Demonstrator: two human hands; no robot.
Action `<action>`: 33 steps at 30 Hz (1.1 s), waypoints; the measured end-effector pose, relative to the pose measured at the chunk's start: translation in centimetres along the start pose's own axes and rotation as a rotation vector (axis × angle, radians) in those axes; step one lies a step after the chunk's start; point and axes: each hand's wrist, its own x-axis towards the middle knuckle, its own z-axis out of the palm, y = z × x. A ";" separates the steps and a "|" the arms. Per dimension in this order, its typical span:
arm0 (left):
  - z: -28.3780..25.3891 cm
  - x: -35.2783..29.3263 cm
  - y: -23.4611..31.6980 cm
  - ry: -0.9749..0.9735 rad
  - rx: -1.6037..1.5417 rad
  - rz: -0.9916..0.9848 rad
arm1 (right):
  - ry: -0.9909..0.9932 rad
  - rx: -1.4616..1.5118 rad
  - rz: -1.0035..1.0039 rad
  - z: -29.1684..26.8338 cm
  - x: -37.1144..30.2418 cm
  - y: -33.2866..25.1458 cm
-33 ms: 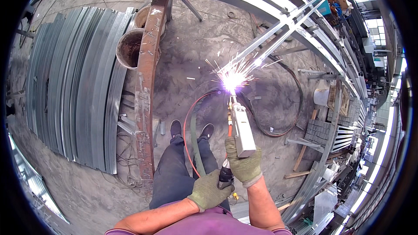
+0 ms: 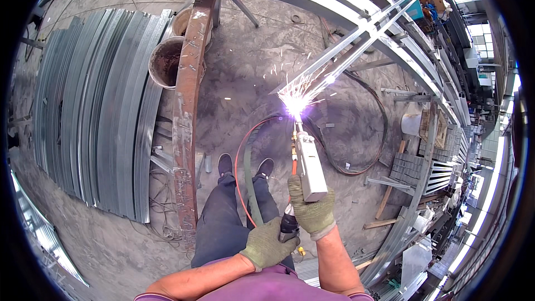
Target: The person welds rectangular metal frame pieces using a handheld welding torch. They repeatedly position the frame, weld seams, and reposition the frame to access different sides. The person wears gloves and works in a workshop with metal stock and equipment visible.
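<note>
In a green work glove, my right hand [image 2: 313, 210] is closed round the grip of a handheld welding gun [image 2: 313, 170] with a white boxy body. Its narrow nozzle points away from me into a glaring violet-white flash [image 2: 298, 104] that throws sparks. The flash sits at the near ends of two crossing metal bars [image 2: 334, 56] and hides the exact contact. My gloved left hand [image 2: 268, 243] is wrapped round the black rear part [image 2: 289, 224] of the gun, close to my waist. A red hose [image 2: 238, 174] and a green sleeved cable [image 2: 249, 178] loop past my legs.
To the left stands a rusty steel beam [image 2: 185, 111], with a bucket [image 2: 167, 62] and stacked galvanized profiles [image 2: 100, 117] beyond it. A long metal frame [image 2: 329, 3] crosses the far side. At right are a white bucket [image 2: 411, 124], timber strips [image 2: 380, 224] and a dark cable [image 2: 384, 128] on the floor.
The spark spray has changed shape and looks narrower, leaning toward the bars. My hands and the welding gun show no visible movement.
</note>
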 end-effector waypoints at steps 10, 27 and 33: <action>0.3 -0.1 -0.2 -0.020 0.027 -0.014 | 0.006 0.014 0.014 0.4 -0.7 0.6; 1.3 -0.5 -1.1 0.026 0.033 0.036 | -0.014 0.049 0.069 0.2 -1.7 0.3; 1.8 -0.5 -1.8 0.039 0.038 0.023 | -0.005 0.019 0.069 0.4 -1.9 0.1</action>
